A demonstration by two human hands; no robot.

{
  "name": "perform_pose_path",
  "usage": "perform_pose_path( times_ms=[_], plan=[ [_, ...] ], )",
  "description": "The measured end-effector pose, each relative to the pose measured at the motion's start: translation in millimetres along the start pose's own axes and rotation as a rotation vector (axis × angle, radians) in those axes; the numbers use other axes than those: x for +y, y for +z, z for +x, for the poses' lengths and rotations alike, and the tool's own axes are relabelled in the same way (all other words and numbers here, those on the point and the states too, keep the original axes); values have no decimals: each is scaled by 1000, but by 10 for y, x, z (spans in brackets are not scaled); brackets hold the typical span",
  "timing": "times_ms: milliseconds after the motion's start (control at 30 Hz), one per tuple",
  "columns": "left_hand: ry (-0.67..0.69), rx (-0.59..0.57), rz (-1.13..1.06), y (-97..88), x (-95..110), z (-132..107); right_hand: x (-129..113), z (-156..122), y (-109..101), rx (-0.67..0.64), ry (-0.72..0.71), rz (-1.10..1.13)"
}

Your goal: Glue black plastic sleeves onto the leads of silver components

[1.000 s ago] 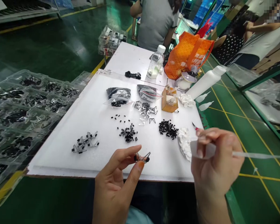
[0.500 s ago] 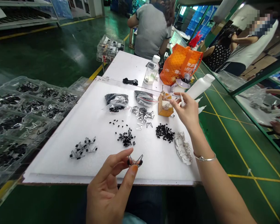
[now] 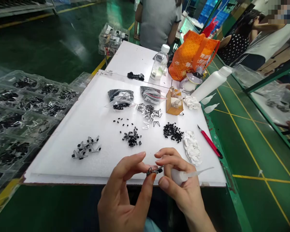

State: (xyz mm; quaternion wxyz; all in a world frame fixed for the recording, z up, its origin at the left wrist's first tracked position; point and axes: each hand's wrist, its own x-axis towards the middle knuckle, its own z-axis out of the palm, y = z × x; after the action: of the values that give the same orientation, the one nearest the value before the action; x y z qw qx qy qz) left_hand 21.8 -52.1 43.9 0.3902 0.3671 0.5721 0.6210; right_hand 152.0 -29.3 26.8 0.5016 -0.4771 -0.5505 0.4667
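My left hand [image 3: 128, 190] pinches a small bent metal wire piece with black caps [image 3: 154, 170] between thumb and fingers, over the table's front edge. Close beside it, my right hand [image 3: 181, 180] is closed round a small white dropper bottle [image 3: 179, 176], whose long thin nozzle points right. The right fingertips are near the wire piece; whether they touch it I cannot tell. Beyond my hands lie a pile of small black caps [image 3: 131, 138], a second pile of caps [image 3: 173, 132], loose wire pieces [image 3: 149, 112] and a cluster of capped wire pieces [image 3: 87, 147].
Crumpled white tissue [image 3: 192, 148] and a red craft knife [image 3: 210, 141] lie at the right. Farther back are a wooden box [image 3: 174, 108], plastic bags of parts [image 3: 120, 96], a white bottle [image 3: 211, 84] and an orange bag [image 3: 192, 56]. Compartment trays [image 3: 38, 109] stand left. A person sits opposite.
My right hand has come back from beside the wooden box to my left hand, with the dropper bottle in it. The left hand has shifted slightly right, still pinching the wire piece.
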Motion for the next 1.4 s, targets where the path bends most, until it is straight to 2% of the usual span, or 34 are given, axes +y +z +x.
perform_pose_path(
  times_ms=[133,533,667,733,867,967,1067,1200,1400],
  plan=[
    [77,-29,-26,-5,-40,-6,10,-2,-24,28,14,0],
    [134,-52,-6,-24,-74,9,41,-29,-17,21,33,46],
    [209,-125,55,-56,-68,33,38,-29,7,44,5,35],
    [203,-146,56,-62,-51,46,36,-23,18,41,-2,37],
    [53,-115,-6,-47,-2,68,43,-10,27,65,-40,18],
    [-231,-125,-60,-44,18,97,48,-13,24,80,-71,-13],
    [-475,-194,-168,-60,-12,152,44,-26,25,80,-74,-30],
    [-538,-316,-258,-104,-104,209,33,-32,33,100,-73,-16],
    [-578,-372,-330,-140,-122,196,47,-68,47,100,-38,43]
  ],
)
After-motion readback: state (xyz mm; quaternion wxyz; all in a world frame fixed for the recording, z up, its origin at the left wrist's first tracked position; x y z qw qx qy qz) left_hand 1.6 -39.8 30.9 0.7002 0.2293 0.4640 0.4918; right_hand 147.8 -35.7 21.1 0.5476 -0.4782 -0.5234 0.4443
